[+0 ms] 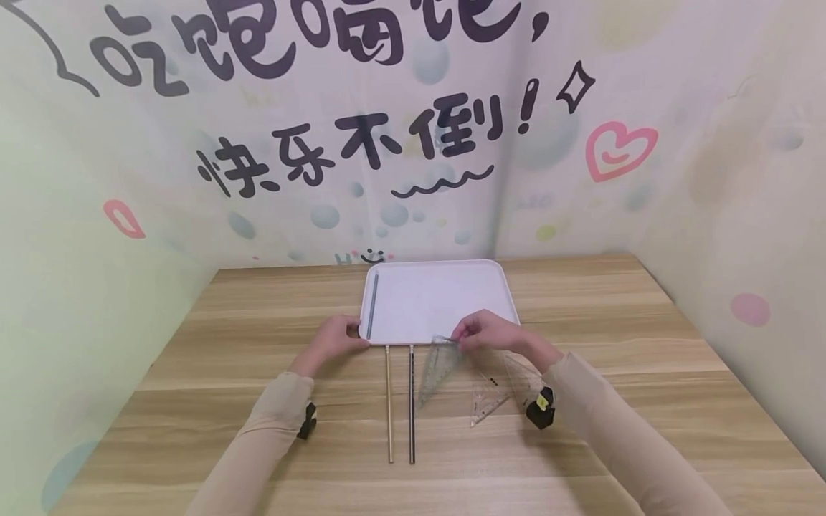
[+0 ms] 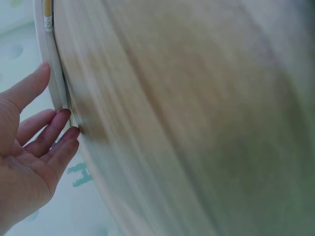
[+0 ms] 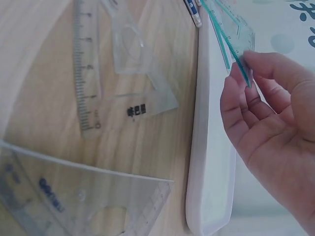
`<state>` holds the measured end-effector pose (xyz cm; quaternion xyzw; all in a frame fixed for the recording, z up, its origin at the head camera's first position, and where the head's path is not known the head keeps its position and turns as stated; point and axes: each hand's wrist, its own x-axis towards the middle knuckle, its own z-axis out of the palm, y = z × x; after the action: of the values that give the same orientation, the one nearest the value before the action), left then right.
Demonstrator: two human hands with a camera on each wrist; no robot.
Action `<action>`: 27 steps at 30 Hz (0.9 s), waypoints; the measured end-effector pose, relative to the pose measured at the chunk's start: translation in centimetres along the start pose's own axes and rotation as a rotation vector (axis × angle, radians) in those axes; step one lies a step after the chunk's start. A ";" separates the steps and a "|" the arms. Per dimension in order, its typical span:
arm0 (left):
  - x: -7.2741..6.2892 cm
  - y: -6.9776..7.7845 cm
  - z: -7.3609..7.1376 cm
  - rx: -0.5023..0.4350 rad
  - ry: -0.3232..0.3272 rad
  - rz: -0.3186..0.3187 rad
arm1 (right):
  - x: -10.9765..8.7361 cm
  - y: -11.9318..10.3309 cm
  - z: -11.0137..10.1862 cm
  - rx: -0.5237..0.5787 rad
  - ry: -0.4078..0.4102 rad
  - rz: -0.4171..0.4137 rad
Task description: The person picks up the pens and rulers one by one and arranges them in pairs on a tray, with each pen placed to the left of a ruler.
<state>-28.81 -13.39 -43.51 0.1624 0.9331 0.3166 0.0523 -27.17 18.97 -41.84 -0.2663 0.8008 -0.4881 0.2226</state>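
Observation:
A white tray (image 1: 445, 301) lies at the back of the wooden table. My left hand (image 1: 333, 337) holds its near left corner; in the left wrist view the thumb lies on one side and the fingers (image 2: 59, 125) on the other. My right hand (image 1: 485, 331) pinches a clear, green-tinted set square (image 1: 441, 369) at a corner, tilted over the tray's near edge; the right wrist view shows the set square (image 3: 236, 39) between thumb and fingertips. Below that hand, two clear set squares, one (image 1: 488, 401) and another (image 1: 524, 376), lie on the table, the second partly covered.
A long grey-blue strip (image 1: 373, 307) lies along the tray's left side. In front of the tray, a gold pencil (image 1: 389, 405) and a dark pencil (image 1: 412, 405) lie side by side, ends toward its near edge. Behind the table (image 1: 258, 301) stands a printed wall (image 1: 413, 215).

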 end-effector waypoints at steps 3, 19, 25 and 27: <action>0.0 0.0 0.0 0.001 0.006 0.002 | 0.1 -0.2 -0.1 0.028 0.013 0.026; -0.2 0.2 0.0 -0.016 0.002 0.002 | 1.1 -0.3 0.0 0.234 0.164 0.143; -0.2 0.1 -0.1 -0.008 0.008 0.021 | 1.3 -0.7 0.2 0.270 0.196 0.150; -0.2 0.1 0.0 -0.008 0.010 0.026 | 1.5 -0.7 0.2 0.290 0.202 0.135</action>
<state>-28.65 -13.42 -43.45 0.1729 0.9299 0.3217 0.0440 -28.06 17.63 -41.41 -0.1267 0.7565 -0.6065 0.2093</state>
